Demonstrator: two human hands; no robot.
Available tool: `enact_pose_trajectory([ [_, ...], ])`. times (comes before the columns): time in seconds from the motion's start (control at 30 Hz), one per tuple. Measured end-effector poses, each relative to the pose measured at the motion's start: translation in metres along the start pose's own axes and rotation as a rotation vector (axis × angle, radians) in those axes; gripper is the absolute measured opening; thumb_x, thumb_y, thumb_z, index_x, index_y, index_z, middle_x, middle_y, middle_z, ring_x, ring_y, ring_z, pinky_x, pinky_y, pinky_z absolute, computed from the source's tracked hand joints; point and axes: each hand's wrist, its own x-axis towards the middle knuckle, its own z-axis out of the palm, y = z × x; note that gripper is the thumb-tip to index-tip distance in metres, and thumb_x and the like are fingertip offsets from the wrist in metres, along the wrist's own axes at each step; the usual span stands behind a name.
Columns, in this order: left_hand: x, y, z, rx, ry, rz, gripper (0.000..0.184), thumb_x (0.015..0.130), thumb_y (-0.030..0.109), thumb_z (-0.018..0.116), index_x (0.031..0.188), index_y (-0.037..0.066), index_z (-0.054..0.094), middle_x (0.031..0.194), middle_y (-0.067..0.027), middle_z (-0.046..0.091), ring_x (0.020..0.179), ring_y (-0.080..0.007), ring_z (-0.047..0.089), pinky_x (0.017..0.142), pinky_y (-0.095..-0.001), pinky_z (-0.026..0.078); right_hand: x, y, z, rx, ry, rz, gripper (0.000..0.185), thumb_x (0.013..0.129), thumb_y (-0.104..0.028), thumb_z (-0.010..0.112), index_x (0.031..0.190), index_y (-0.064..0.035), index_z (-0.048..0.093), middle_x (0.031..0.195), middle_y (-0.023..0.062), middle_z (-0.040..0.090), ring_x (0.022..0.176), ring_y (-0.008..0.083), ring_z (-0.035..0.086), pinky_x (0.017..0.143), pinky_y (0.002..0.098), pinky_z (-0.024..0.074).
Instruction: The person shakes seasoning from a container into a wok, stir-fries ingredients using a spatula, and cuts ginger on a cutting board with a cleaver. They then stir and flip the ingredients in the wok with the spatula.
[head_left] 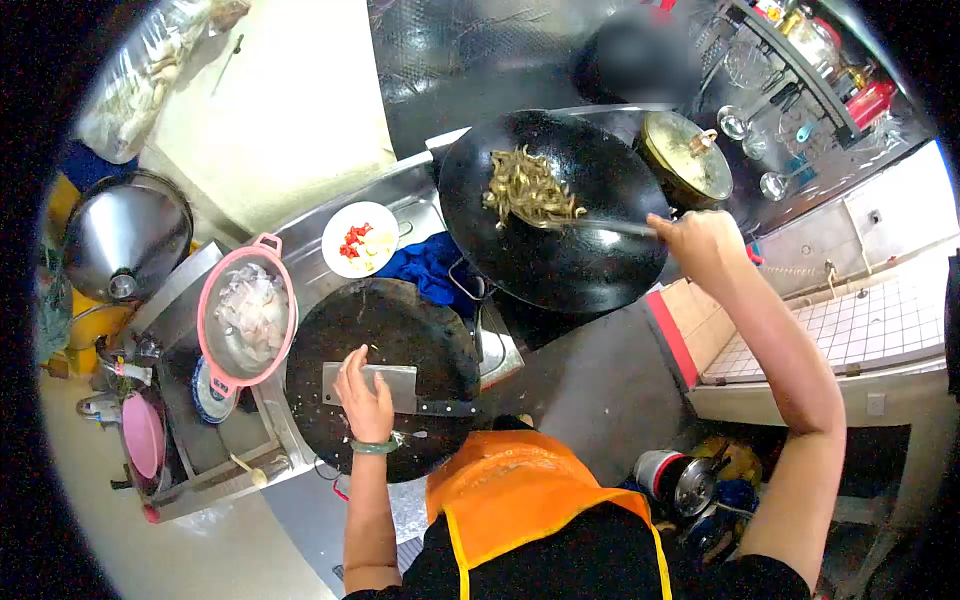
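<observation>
Head view: my right grip point(705, 245) holds the utensil point(615, 228) by its handle, the sensible place; in the far-right wok point(570, 265), it should feel stiff, light. My left grip point(366, 402) is spread open over the cleaver point(402, 388), perhaps touching.

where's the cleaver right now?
Head view, left of centre: the cleaver lies on the round chopping board, partly covered by the left hand.

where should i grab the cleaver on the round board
The cleaver is probably best held by its dark handle, coming from the right: it lies flat on the chopping board, handle pointing right, away from the broad blade.
</observation>
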Motion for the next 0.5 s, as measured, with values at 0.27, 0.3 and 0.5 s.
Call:
enact_pose_trajectory([
  [0.27, -0.023, 0.009, -0.004, 0.036, 0.013, -0.002, 0.042, 0.081, 0.002, 0.058, 0.123, 0.003, 0.055, 0.124, -0.0152, 0.054, 0.117, -0.0338, 0.050, 0.101, -0.0462, 0.035, -0.052, 0.038, -0.032, -0.116, 0.024, -0.090, 0.031, 0.094, -0.021, 0.052, 0.118, -0.0310, 0.067, 0.063, 0.0048, 0.063, 0.060, 0.0231, 0.068, 0.050, 0.0363, 0.0510],
  [0.3, -0.026, 0.009, -0.005, 0.045, 0.011, -0.002, 0.041, 0.081, 0.002, 0.058, 0.122, 0.003, 0.056, 0.124, -0.0149, 0.054, 0.117, -0.0336, 0.050, 0.102, -0.0461, 0.036, -0.062, 0.033, -0.032, -0.109, -0.002, -0.100, 0.030, 0.094, -0.021, 0.052, 0.117, -0.0298, 0.068, 0.063, 0.0044, 0.063, 0.059, 0.0235, 0.068, 0.050, 0.0367, 0.0509],
  [0.5, -0.027, 0.012, -0.005, 0.022, 0.010, -0.026, 0.040, 0.083, 0.003, 0.059, 0.122, 0.006, 0.056, 0.125, -0.0144, 0.055, 0.121, -0.0336, 0.048, 0.105, -0.0457, 0.034, -0.011, -0.008, 0.079, 0.077, 0.020, 0.051, 0.053, 0.086, -0.009, 0.055, 0.134, -0.0307, 0.054, 0.073, 0.0111, 0.060, 0.061, 0.0271, 0.065, 0.051, 0.0395, 0.0513],
])
